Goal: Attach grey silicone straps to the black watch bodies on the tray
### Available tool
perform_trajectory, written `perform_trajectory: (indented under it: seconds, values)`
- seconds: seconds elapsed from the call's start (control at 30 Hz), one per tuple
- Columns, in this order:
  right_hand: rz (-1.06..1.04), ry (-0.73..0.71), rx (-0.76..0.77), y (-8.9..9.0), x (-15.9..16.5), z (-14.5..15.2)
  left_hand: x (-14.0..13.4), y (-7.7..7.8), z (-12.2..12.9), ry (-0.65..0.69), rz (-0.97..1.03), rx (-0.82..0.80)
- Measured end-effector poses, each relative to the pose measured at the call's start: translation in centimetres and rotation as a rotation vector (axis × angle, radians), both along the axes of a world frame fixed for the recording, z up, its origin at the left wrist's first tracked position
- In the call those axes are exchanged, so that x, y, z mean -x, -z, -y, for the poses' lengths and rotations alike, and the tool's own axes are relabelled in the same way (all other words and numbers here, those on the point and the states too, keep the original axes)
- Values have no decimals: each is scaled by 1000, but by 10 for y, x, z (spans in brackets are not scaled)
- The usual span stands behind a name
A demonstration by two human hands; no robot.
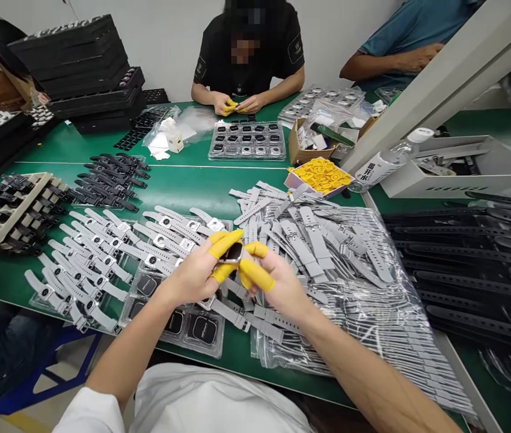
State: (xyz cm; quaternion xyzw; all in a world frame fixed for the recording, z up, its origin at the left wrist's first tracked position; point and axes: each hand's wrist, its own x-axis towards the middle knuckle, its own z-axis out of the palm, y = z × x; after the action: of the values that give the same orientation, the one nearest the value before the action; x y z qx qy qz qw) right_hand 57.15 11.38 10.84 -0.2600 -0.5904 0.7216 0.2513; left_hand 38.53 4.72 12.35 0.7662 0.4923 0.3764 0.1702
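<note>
My left hand (195,273), with yellow finger cots on its fingertips, is closed on a smartwatch (234,252) with a dark screen and a silver-coloured case. At the watch's right side, my right hand (278,279) has its yellow-capped fingers pinched together. What lies between those fingers is hidden. Below my hands are loose grey watch straps (269,328). A clear plastic tray (219,346) with square black-faced watch bodies sits under my left forearm. Watches fitted with grey straps (160,240) lie in rows to the left.
A heap of grey straps (312,240) covers bagged straps (373,337) at right. Behind it stand a box of yellow finger cots (321,176) and a water bottle (386,162). Black straps (472,264) lie far right. Across the table, a person (249,60) handles something small.
</note>
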Motion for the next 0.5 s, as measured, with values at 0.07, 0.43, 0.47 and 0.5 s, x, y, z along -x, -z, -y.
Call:
perform_trajectory:
  seconds: [0.07,0.43,0.47,0.5]
  values:
    - [102,19,-338,-11,-8,2,5,-23,8,-67,-125,-3]
    - [685,-349,-793,-35,-17,7,58,-61,40,-155,-872,-33]
    - [674,-369,-775,-34,-15,8,56,-60,43,-162,-877,-24]
    - [655,-396,-758,-33,-13,10,55,-60,46,-175,-878,-14]
